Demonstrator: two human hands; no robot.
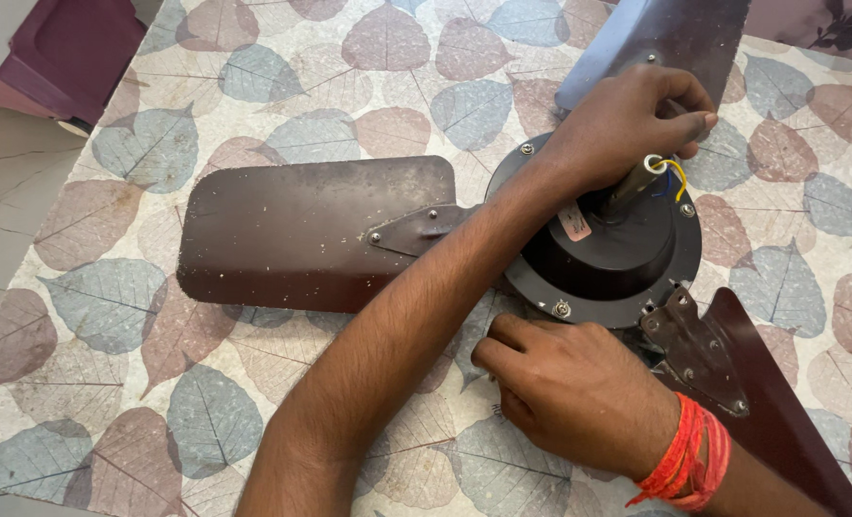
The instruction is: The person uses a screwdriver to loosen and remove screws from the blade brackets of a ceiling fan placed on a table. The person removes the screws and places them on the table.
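Lying on the leaf-patterned worktop (119, 316): dusty brown metal ceiling fan (603, 254) with flat blades. Left hand (627, 120) curling over the round motor housing beside the downrod (636, 182); right hand (569, 388), fingers bent, pressing at the housing's lower rim.

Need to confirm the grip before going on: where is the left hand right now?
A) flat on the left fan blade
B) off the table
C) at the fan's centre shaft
C: the left hand reaches across to the shaft rising from the fan motor.
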